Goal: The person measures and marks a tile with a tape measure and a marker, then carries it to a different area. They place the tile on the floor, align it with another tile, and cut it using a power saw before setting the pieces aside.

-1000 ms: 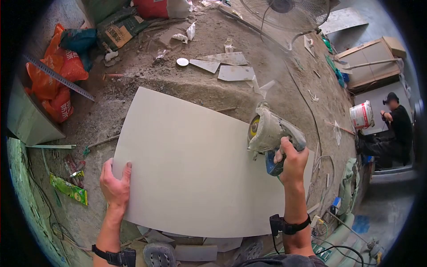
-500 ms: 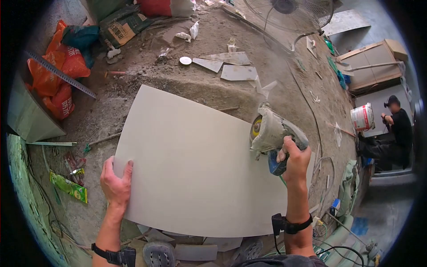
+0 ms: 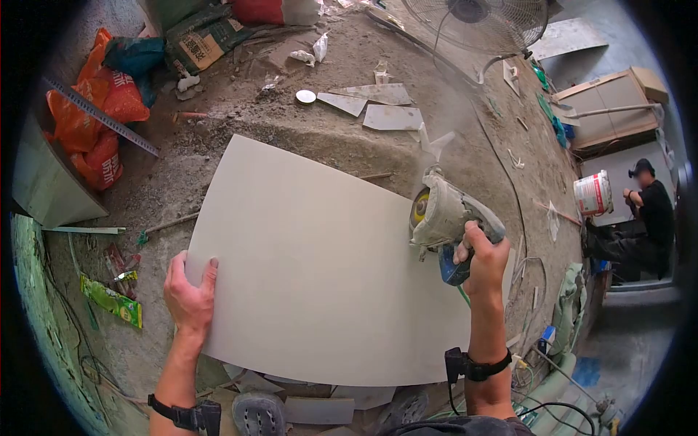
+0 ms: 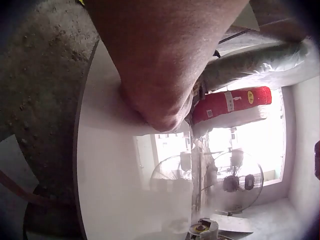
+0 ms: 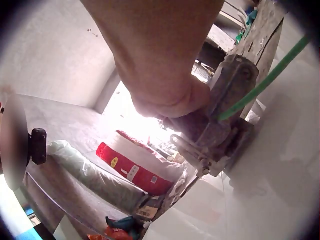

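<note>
A large pale tile (image 3: 327, 269) lies across the middle of the head view, above the person's shoes. At its left edge the left hand (image 3: 190, 294) grips it, thumb on the top face and fingers at the rim. The right hand (image 3: 486, 261) holds a dusty handheld tile cutter (image 3: 451, 211) by its handle, over the tile's far right part. Its yellow-centred disc (image 3: 419, 207) faces left, with the lower edge hidden. A green cord (image 5: 270, 77) runs from the cutter in the right wrist view. Pale dust hangs beyond it.
Offcuts (image 3: 392, 117) lie on the dirt floor beyond the tile, with more broken pieces (image 3: 320, 411) near the shoes. A floor fan (image 3: 472, 29) stands at the back. Orange bags (image 3: 91, 138) are at left. At right, another person (image 3: 643, 211) sits by a white bucket (image 3: 592, 192).
The cutter has crept slightly toward the body over the tile, while the head view has shifted a little. The left hand keeps its place on the tile's edge.
</note>
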Motion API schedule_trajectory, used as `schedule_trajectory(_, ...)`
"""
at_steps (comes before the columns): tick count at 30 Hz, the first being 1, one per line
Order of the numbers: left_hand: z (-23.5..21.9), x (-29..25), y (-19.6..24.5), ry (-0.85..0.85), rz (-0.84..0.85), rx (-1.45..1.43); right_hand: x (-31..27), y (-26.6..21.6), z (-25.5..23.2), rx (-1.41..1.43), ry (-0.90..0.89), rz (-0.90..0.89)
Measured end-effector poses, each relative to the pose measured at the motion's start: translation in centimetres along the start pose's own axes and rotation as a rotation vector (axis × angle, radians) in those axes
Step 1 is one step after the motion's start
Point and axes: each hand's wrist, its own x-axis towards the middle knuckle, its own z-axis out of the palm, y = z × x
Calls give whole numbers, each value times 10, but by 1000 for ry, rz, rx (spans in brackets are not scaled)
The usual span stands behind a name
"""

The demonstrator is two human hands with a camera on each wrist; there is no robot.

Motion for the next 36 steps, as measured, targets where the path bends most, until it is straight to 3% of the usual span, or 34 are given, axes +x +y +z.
schedule_trajectory(36,1,0,-1,3,-15,0,-7,0,-2,37,-8,44)
